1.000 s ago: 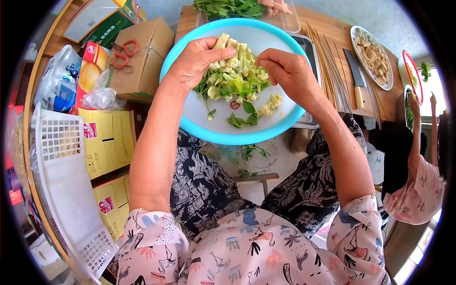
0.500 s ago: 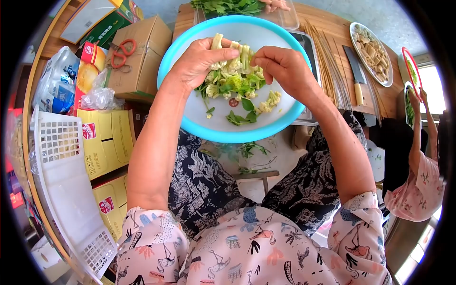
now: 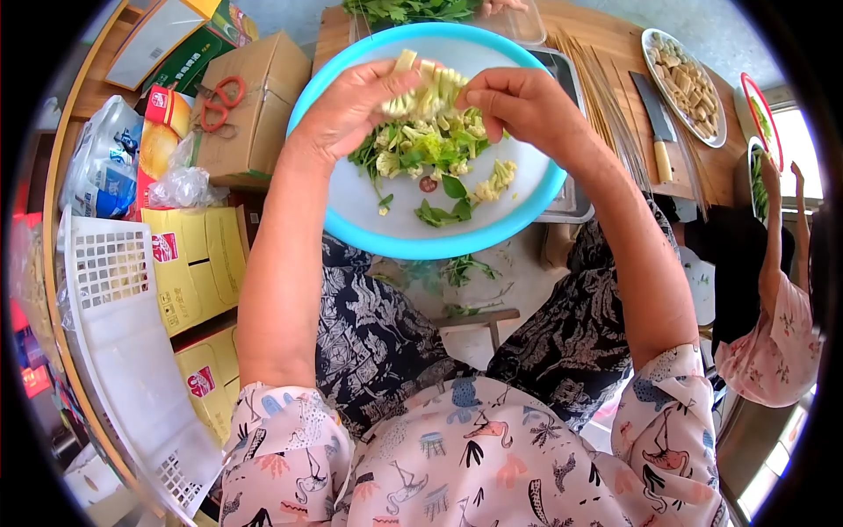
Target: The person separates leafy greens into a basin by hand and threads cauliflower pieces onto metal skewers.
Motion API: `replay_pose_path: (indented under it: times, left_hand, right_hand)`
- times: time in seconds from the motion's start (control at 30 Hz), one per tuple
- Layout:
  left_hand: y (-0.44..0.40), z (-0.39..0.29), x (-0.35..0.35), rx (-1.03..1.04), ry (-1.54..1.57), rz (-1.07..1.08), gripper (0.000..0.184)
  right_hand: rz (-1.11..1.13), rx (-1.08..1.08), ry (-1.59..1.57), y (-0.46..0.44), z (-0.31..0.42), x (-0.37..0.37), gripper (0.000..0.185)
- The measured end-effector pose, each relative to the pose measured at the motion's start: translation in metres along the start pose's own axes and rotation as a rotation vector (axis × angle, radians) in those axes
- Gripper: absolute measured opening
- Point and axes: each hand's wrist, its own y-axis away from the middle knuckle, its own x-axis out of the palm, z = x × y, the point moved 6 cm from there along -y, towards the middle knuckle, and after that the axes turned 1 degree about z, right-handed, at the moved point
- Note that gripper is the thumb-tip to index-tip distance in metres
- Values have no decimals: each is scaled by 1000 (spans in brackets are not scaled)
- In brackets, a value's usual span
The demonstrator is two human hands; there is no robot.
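Over the blue-rimmed basin (image 3: 421, 247), my left hand (image 3: 356, 105) is closed around a bunch of pale cauliflower (image 3: 430, 92), stems facing away from me. My right hand (image 3: 524, 107) is pinched at the right edge of that bunch; what sits between its fingertips is hidden. Below both hands lies a heap of cauliflower pieces and green leaves (image 3: 417, 149) in the basin. A separate floret (image 3: 497, 180) and a leafy sprig (image 3: 446, 212) lie nearer to me on its white bottom.
Right of the basin are thin bamboo skewers (image 3: 587, 83), a knife (image 3: 657, 119) and an oval plate of cut food (image 3: 688, 92). Another person's arms (image 3: 773, 224) show at far right. Boxes, scissors (image 3: 222, 104) and a white plastic basket (image 3: 123, 334) stand on the left.
My left hand has lifted and turned the cauliflower bunch slightly, a little farther from me. My right hand has shifted slightly up with it, still pinched. The view has moved a little.
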Motion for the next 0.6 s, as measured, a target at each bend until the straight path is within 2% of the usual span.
replay_pose_path:
  times: [0.17,0.23,0.27,0.33,0.4,0.47,0.53,0.6]
  left_hand:
    - [0,0,-39,75,7,-127,39]
    - [3,11,-52,-42,-420,-309,27]
    - [1,21,-58,-42,-422,-307,27]
    - [-6,35,-57,-80,-982,-177,19]
    - [-8,44,-50,-87,-927,-183,16]
    - [-12,52,-44,-207,-922,-166,17]
    - [-19,67,-43,-241,-927,-139,17]
    - [-25,81,-38,-127,-1313,-41,22]
  right_hand:
    - [-141,-71,-53,0,-7,-23,19]
    - [-189,-58,-50,7,-6,-31,21]
    - [-206,-34,-46,8,-7,-33,22]
    - [-213,-38,-42,10,-7,-36,22]
    - [-222,-41,-39,10,-5,-38,22]
    - [-209,10,-164,7,1,-38,19]
    - [-215,-21,-162,7,1,-36,19]
    - [-218,-54,-159,7,-1,-36,18]
